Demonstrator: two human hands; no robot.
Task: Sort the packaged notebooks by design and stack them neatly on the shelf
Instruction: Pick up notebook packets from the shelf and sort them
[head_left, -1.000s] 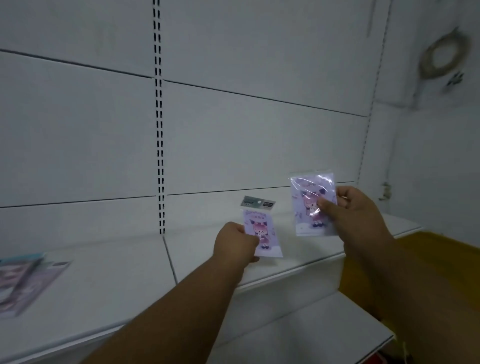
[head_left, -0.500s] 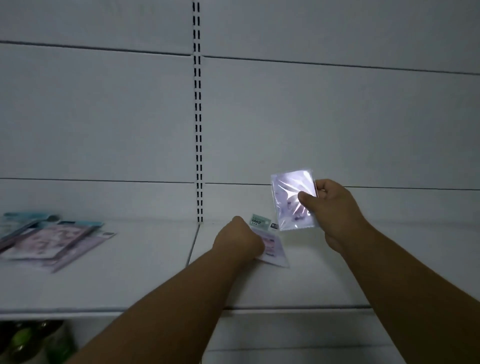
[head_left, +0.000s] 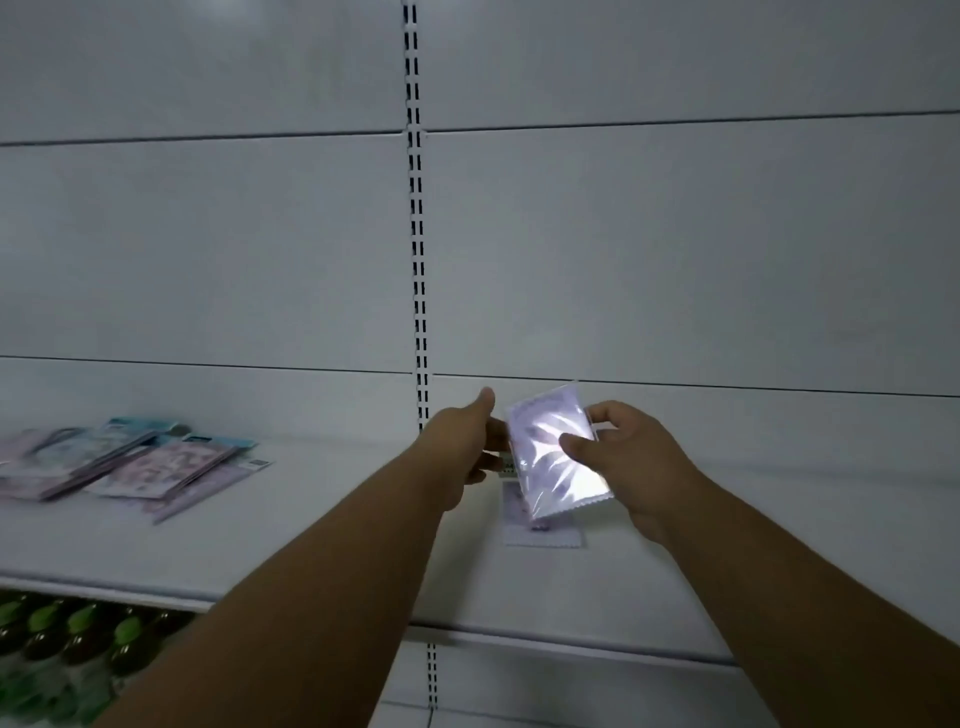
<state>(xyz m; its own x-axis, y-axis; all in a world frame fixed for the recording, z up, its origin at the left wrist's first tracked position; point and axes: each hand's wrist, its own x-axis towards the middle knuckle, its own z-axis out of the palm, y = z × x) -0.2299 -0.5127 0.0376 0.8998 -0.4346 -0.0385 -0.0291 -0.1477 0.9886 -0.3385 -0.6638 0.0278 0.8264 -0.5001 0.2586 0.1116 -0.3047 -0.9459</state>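
notebook (head_left: 558, 457) sits pinched in my right hand (head_left: 631, 462), tilted just above one lying flat on the shelf (head_left: 311, 545). my left hand (head_left: 467, 452) is loosely open, holding nothing i can see. next: lower it squarely on top. farther left, other stacks (head_left: 124, 462) wait.

- Packaged notebook (head_left: 556, 457) in glossy clear wrap: pale purple cover, design washed out by glare, held tilted above the shelf (head_left: 311, 519), pinched at its right edge.
- Second packaged notebook (head_left: 540, 532): lying flat on the shelf right under the held one, mostly hidden, only a pale lower part showing.
- Loose overlapping pile of packaged notebooks (head_left: 130, 462): far left on the shelf, pink, lilac and teal covers, fanned out unevenly, well apart from the other two.
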